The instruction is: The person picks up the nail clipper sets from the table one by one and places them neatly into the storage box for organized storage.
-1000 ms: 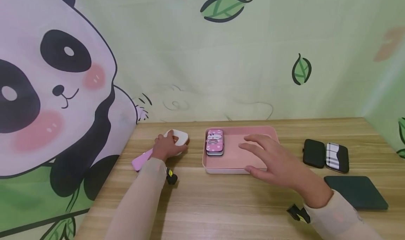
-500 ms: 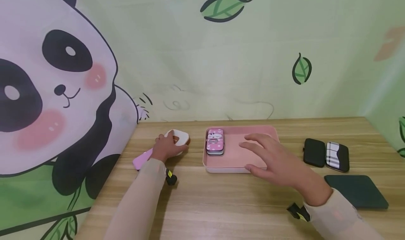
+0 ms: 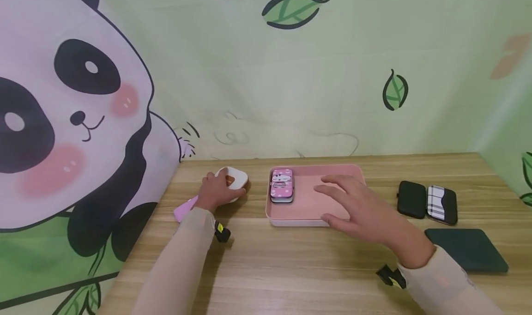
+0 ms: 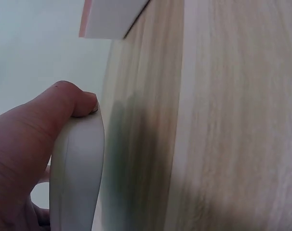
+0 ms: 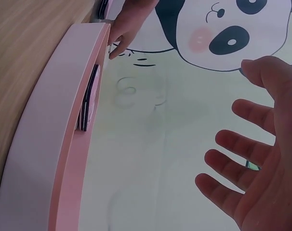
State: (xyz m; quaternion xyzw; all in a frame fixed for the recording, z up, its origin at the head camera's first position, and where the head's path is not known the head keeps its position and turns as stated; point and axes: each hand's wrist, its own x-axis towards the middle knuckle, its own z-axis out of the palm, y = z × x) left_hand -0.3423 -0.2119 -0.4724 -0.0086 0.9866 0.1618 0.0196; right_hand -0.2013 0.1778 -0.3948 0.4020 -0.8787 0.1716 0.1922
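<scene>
My left hand [image 3: 214,191] grips a white rounded-square case [image 3: 238,178] with a brown patch on top. In the left wrist view, the thumb presses on the rim of this white case [image 4: 81,166], whose side faces the wood. Whether it touches the table I cannot tell. Part of a flat lilac thing [image 3: 184,208] shows beside the left wrist. My right hand [image 3: 361,208] hovers over the right part of a pink tray [image 3: 313,223], fingers spread and holding nothing. Inside the tray, at its left end, lies a small pink tin with a cartoon animal [image 3: 282,184].
Right of the tray, an opened black case with a plaid panel [image 3: 436,202] lies on the wooden table [image 3: 291,269]. Nearer sits a flat dark green rounded pad [image 3: 467,250], partly behind the right forearm. A panda-print backdrop [image 3: 249,75] stands behind the table.
My left hand and the white case have shifted very slightly up and left in the head view. The right hand stays spread over the tray.
</scene>
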